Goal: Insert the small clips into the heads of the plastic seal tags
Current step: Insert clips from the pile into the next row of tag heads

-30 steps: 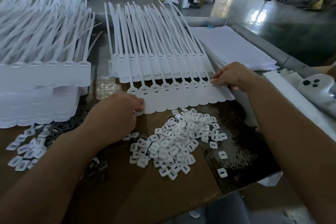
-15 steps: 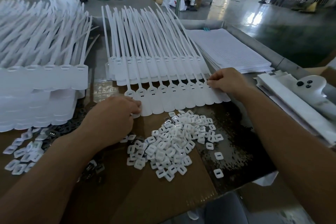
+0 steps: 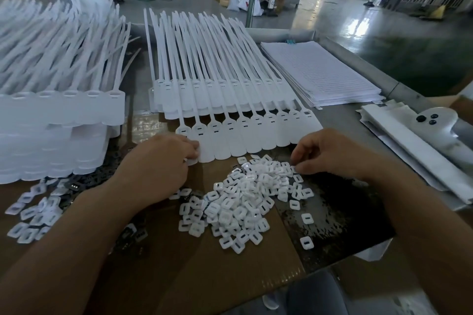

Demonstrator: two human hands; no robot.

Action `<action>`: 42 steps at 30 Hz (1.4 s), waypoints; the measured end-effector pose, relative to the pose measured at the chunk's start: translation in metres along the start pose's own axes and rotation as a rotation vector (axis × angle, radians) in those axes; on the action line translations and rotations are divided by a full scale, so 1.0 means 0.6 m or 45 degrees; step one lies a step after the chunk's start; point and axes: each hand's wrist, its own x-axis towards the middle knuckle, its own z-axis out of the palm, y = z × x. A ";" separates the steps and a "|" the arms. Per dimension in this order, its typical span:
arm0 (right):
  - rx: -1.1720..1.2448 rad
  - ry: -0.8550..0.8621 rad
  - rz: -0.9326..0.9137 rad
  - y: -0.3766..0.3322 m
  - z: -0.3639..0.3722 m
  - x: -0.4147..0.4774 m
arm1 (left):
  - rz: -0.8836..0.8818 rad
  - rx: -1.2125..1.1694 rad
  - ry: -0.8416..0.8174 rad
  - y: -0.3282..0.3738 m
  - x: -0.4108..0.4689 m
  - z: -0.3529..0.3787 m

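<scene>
A row of white plastic seal tags (image 3: pixel 245 135) lies side by side in front of me, heads with slots toward the far side. My left hand (image 3: pixel 163 163) rests at the row's left end, its curled fingers holding the flag of the leftmost tag. A pile of small white square clips (image 3: pixel 243 199) sits on the cardboard just below the row. My right hand (image 3: pixel 330 153) hovers at the pile's upper right edge, and its curled fingertips pinch a clip there.
More tags are stacked behind the row (image 3: pixel 217 94) and in a big stack at left (image 3: pixel 58 115). Loose clips (image 3: pixel 33 212) and black pieces (image 3: pixel 76 184) lie at left. A paper stack (image 3: pixel 320 71) and a white device (image 3: pixel 435 123) sit at right.
My right hand has left the right end of the tag row and come down to the clip pile. My left hand stays at the leftmost tag.
</scene>
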 end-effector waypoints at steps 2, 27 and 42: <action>-0.021 -0.012 0.008 -0.001 0.005 0.000 | 0.000 -0.002 0.004 0.000 0.000 -0.001; 0.420 0.769 0.197 0.047 -0.047 0.082 | -0.020 0.024 -0.052 -0.001 0.008 -0.006; 0.439 0.678 0.324 0.054 -0.029 0.122 | -0.033 0.017 -0.061 -0.003 0.008 -0.006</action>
